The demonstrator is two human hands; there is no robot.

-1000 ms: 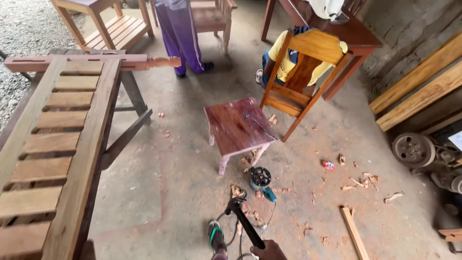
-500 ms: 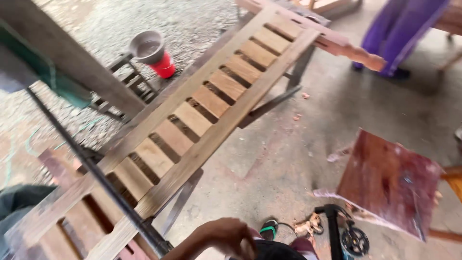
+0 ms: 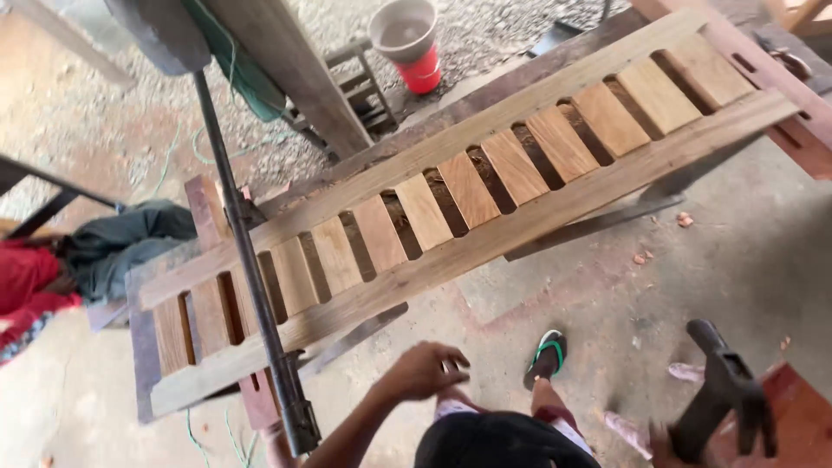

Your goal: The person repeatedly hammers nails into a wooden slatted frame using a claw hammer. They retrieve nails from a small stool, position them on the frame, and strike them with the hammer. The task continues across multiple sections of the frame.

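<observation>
A long slatted wooden frame (image 3: 485, 186) lies slantwise across a workbench. A black metal bar clamp (image 3: 251, 269) crosses its left end. My left hand (image 3: 425, 371) hovers just below the frame's near rail, fingers apart and holding nothing. At the bottom right, my right hand (image 3: 662, 444) is only partly in view and grips the black handle of a power tool (image 3: 721, 392), held up above the floor. My sandalled foot (image 3: 544, 357) stands on the concrete below the frame.
A red cup with a grey bowl on top (image 3: 409, 42) sits on a small stool beyond the bench. A thick wooden post (image 3: 290, 74) leans at the top left. Clothes (image 3: 104, 247) lie at the left. A red-brown stool top (image 3: 802, 425) is at the bottom right.
The view has swung further left over the slatted frame. My left hand has risen closer to the frame's near rail. The black tool has come up at the bottom right.
</observation>
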